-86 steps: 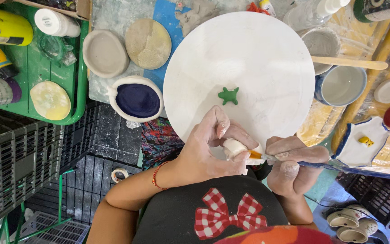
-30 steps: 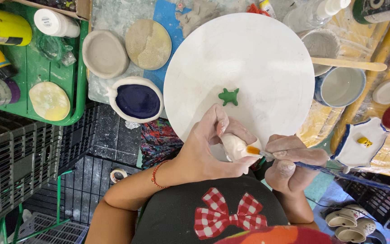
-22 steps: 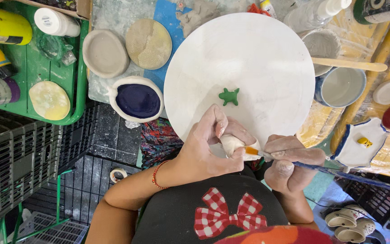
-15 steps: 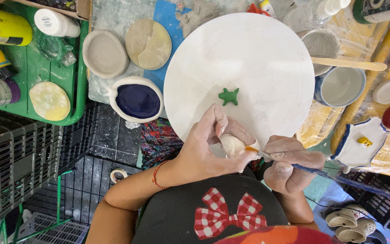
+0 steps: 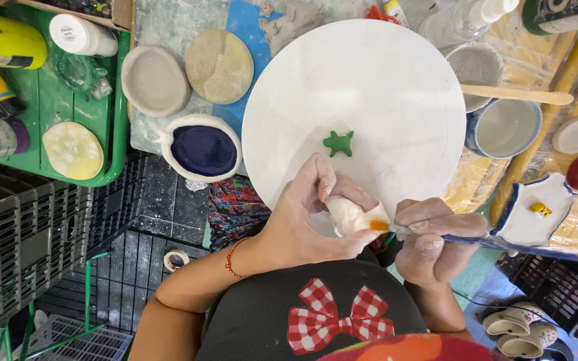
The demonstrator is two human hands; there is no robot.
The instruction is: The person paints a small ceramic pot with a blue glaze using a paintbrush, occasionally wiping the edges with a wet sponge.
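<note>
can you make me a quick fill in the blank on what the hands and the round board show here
1. The left hand holds a small white clay piece with a dab of ____ paint.
2. The right hand holds a thin ____ to it.
3. On the round white board lies a small ____ figure.

Missing: orange; brush; green

Left hand (image 5: 302,224) raised in front of the body, palm turned toward the right, fingers (image 5: 316,180) curled and closed with the thumb around a small pale piece. Left forearm bent, coming up from lower left, thin red band on the wrist. Right hand (image 5: 433,241) just beside the left one, fingers (image 5: 429,214) pinched together on a thin brush handle, knuckles turned up. Right forearm short in view, coming straight up from below.
</note>
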